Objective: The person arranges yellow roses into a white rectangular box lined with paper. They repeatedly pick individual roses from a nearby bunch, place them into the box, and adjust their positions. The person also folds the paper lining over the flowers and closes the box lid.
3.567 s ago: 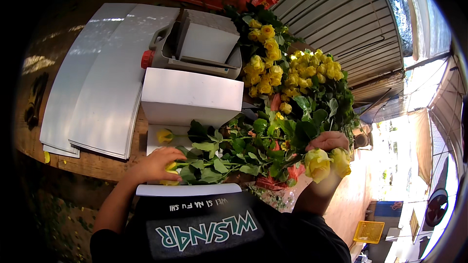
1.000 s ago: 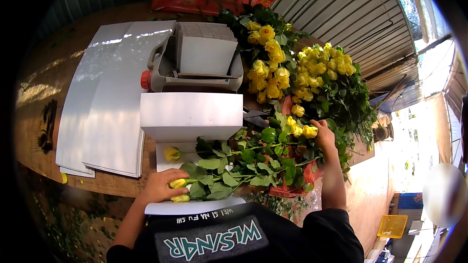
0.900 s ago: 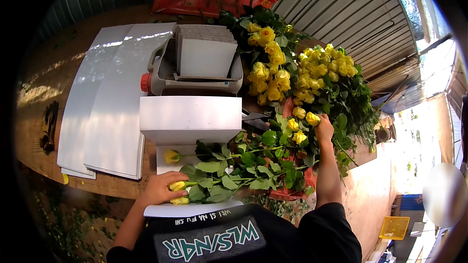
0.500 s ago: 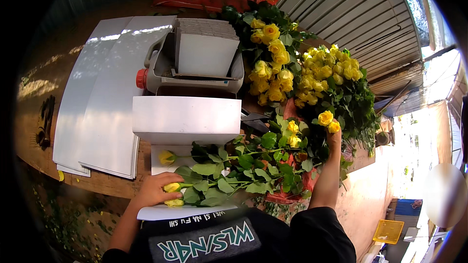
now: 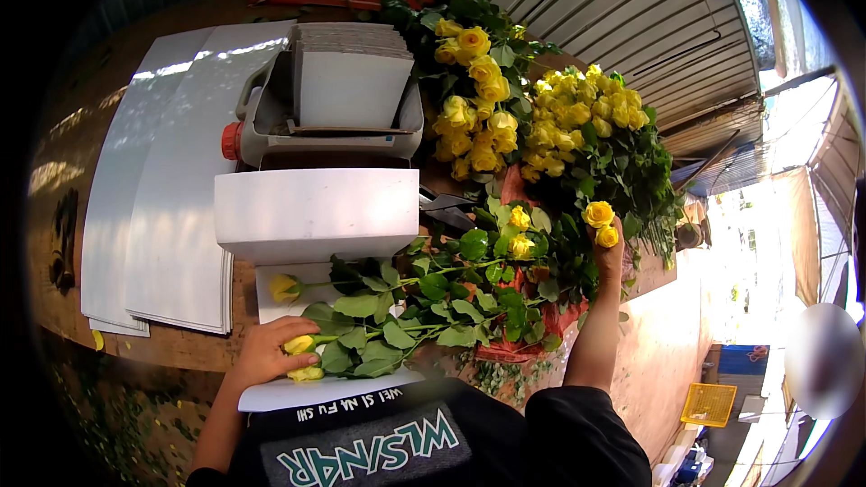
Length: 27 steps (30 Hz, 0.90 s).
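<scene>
My left hand is at the table's near edge, with its fingers closed round two yellow rose heads. Their leafy stems stretch rightward, over a white sheet that lies against my shirt. Farther right, my right hand grips yellow roses just below the blooms; two heads show above the fingers, and leaves hide the stems. A single yellow rose lies on white card beyond my left hand. Two more yellow blooms rest among leaves between my hands.
A cut-open jug with a red cap holds stacked grey-white card pieces. In front stands a white box-like block. Large white sheets lie left. Bunches of yellow roses fill the back right, near dark-handled cutters.
The whole view has shifted, so the table's things appear farther left. Against them, my right hand with its roses has moved slightly right. My left hand keeps its place on the rose heads.
</scene>
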Each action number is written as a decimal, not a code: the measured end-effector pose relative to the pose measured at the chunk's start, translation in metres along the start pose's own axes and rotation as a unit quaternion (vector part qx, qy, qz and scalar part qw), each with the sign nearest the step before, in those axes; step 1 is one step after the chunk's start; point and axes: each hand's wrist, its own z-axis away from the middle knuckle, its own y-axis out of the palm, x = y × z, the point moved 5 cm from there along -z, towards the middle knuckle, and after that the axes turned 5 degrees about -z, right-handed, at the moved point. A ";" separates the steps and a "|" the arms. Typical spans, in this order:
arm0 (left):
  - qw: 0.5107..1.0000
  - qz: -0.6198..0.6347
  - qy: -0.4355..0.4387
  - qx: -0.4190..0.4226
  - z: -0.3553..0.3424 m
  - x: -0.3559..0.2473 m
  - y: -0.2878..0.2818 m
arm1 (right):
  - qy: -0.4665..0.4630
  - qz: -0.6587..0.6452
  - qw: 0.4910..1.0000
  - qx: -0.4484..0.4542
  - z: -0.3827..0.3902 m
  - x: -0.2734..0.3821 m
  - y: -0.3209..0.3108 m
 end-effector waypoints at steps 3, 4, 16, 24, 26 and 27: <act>1.000 -0.004 -0.005 0.000 0.001 0.001 0.000 | 0.034 0.058 0.992 0.105 0.001 0.023 0.016; 1.000 -0.005 -0.009 0.002 0.001 0.001 0.001 | 0.014 0.082 0.988 0.132 0.000 0.016 0.017; 1.000 -0.003 -0.008 0.005 0.000 0.002 0.002 | 0.025 0.045 0.934 -0.353 -0.043 -0.016 -0.117; 1.000 0.012 -0.023 0.016 -0.001 0.000 0.001 | 0.066 0.280 0.947 0.142 -0.071 0.013 0.022; 0.999 0.014 -0.031 0.020 0.000 0.000 0.002 | 0.093 0.316 0.912 0.243 -0.061 -0.016 0.072; 0.999 0.012 -0.036 0.022 0.000 -0.002 0.001 | 0.093 0.334 0.915 0.206 -0.058 -0.043 0.081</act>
